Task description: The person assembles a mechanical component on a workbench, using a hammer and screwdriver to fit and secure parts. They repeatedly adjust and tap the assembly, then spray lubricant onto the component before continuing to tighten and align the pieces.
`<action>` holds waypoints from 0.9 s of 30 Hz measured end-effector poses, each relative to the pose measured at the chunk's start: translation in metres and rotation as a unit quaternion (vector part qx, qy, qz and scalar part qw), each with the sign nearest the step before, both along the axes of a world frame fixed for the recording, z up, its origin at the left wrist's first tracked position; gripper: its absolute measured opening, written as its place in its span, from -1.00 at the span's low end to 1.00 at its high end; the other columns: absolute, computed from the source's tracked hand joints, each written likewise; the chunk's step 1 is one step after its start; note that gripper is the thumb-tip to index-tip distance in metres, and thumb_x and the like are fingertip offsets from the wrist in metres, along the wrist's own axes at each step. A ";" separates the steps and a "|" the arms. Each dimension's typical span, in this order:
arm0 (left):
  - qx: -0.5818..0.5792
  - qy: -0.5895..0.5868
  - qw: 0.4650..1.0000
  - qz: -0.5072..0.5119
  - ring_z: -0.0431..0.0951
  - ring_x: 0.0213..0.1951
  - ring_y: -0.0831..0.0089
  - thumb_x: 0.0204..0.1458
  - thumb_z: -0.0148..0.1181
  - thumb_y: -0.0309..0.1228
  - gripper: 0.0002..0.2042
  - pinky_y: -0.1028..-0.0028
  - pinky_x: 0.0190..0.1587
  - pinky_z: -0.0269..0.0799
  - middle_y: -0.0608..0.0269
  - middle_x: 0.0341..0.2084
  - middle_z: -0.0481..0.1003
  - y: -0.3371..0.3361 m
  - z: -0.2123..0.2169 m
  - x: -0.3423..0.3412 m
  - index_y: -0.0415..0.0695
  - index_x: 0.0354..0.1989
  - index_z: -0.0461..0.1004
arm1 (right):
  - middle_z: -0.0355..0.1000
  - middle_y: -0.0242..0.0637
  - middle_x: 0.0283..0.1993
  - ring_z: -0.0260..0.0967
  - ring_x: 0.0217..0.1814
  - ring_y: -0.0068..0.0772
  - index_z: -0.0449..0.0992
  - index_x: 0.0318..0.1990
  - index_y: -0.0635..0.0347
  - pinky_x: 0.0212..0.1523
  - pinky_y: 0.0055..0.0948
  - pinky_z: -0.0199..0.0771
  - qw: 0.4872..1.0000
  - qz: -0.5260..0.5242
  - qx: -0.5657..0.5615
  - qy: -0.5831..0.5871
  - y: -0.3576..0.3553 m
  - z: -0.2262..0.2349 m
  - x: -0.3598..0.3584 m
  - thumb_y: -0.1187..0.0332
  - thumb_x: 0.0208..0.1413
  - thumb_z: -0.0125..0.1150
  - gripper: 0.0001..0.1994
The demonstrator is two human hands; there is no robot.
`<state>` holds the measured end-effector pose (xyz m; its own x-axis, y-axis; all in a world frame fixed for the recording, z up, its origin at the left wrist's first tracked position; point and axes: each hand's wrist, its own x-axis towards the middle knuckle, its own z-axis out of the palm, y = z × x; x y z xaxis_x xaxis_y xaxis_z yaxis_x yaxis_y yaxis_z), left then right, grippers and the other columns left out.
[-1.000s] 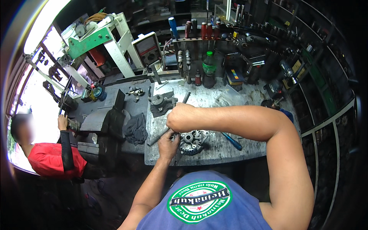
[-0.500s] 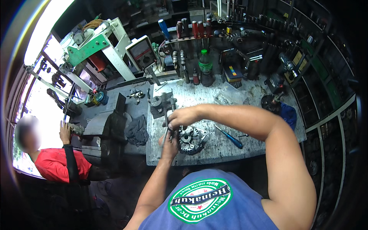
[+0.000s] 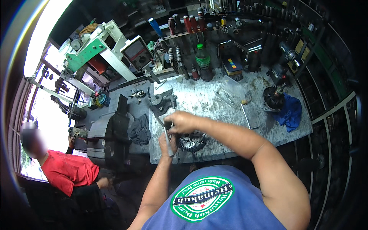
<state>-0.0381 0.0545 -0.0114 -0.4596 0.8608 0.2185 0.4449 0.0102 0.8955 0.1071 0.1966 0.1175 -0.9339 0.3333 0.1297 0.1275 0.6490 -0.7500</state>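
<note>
Over the near left part of the bench, both my hands are closed around a long, slim metal tool (image 3: 169, 145) whose exact kind I cannot make out. My left hand (image 3: 164, 143) wraps its lower part, thumb side up. Fingers of my right hand (image 3: 183, 122) are bent against it higher up, partly hiding it. Beside my left hand lies a round, slotted metal alternator housing (image 3: 191, 142), partly covered by my right hand and forearm. Just beyond the hands stands a small dark metal fixture (image 3: 161, 101).
A bench vise (image 3: 105, 128) and dark rag (image 3: 139, 129) are left of the worktop (image 3: 218, 151). At the right sit a round motor part (image 3: 273, 99) and blue cloth (image 3: 290, 113). A green-capped bottle (image 3: 204, 61) stands behind. A co-worker in red (image 3: 73, 170) is at far left.
My right forearm has come nearer, covering the blue screwdriver and exposing a thin metal bar farther back. The tool's lower end now shows past my left hand. The co-worker has lowered one arm.
</note>
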 end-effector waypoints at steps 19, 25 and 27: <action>0.126 0.097 0.987 0.007 0.62 -0.03 -0.17 0.41 0.24 -0.30 -0.77 0.04 0.04 0.50 -0.12 -0.11 0.66 0.006 0.001 0.026 -0.22 0.01 0.62 | 0.72 -0.12 -0.33 0.75 -0.25 -0.05 0.79 -0.36 0.13 -0.20 -0.07 0.76 0.891 0.155 0.380 -0.192 -0.013 0.111 -0.028 0.28 -0.04 0.44 -0.84; 0.111 0.094 0.989 -0.002 0.56 -0.14 -0.11 0.28 0.22 -0.54 -0.86 0.05 -0.02 0.48 -0.07 -0.24 0.59 0.004 0.018 0.028 -0.19 -0.04 0.61 | 0.70 -0.07 -0.33 0.75 -0.11 -0.01 0.77 -0.36 0.12 -0.10 -0.04 0.76 0.882 0.148 0.443 -0.067 -0.004 0.119 -0.039 0.28 0.13 0.40 -0.85; 0.146 0.124 0.981 -0.004 0.54 -0.16 -0.09 0.31 0.23 -0.51 -0.91 0.03 -0.04 0.45 -0.06 -0.25 0.58 0.008 0.018 0.027 -0.20 -0.09 0.59 | 0.69 -0.12 -0.37 0.75 -0.12 -0.05 0.78 -0.37 0.08 -0.10 -0.04 0.75 0.802 0.242 0.526 0.146 0.004 0.121 -0.039 0.24 0.13 0.40 -0.84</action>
<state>-0.0109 0.0621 0.0068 -0.3544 0.7483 0.5607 0.6482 -0.2356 0.7241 0.0679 0.2010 0.2387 -0.7997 -0.4970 0.3369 -0.4121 0.8624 0.2940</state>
